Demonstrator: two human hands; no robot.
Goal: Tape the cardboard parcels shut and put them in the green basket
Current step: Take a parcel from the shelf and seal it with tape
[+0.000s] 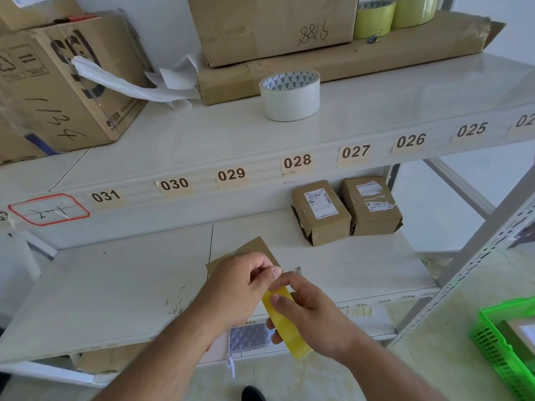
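Right hand (311, 316) gripped the yellow tape roll (285, 322); left hand (237, 285) pinched its end above a cardboard parcel (254, 250) near the lower shelf (115, 285) front edge. Green basket (503, 351) sat at far right.

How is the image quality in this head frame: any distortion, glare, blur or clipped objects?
Head view: wide-angle lens bows the numbered shelf edge and splays the rack post at right; lighting is soft and even, with faint shadows and mild sheen on the white tape roll; the hands and yellow tape roll are slightly soft; the green basket is cut off by the frame corner.
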